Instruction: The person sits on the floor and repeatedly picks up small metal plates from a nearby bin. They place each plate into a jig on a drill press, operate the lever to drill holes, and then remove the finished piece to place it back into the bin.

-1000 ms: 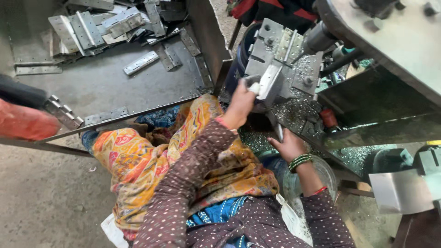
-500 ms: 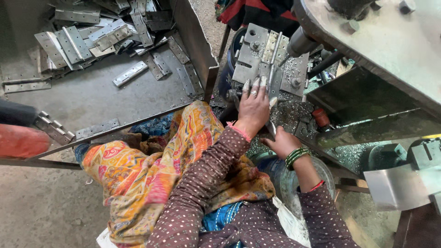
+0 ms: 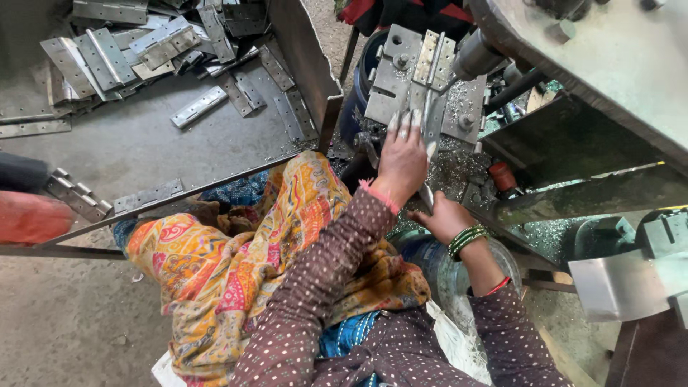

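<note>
— Looking down past the dotted sleeves, where is each hand?

— Her left hand [image 3: 403, 161] lies flat against the steel plate [image 3: 424, 82] of the machine, fingers [image 3: 405, 127] spread and straight, tips touching the metal just beside the long hinge [image 3: 433, 68] that stands upright on the plate. It pinches nothing.

— And the other?

— The right hand [image 3: 446, 217], with green bangles [image 3: 466, 239] at the wrist, sits lower, near the machine's base. Its fingers are curled inward toward the left wrist. A thin grey piece shows just above them, but whether they pinch it I cannot tell; the left forearm hides that spot.

— What lies around them?

— Metal shavings [image 3: 459, 168] cover the base under the plate, and a small red cap [image 3: 503, 175] sits among them to the right. To the left stands a big steel tray [image 3: 143, 147] with a heap of flat hinges [image 3: 136, 46] at its far end and a single hinge [image 3: 198, 106] lying apart on the bare floor of the tray. Another hinge strip [image 3: 149, 195] rests along the tray's near edge.

— Anything on her lap?

— A bright orange and yellow patterned cloth [image 3: 236, 265], bunched between the tray and her left arm.
</note>
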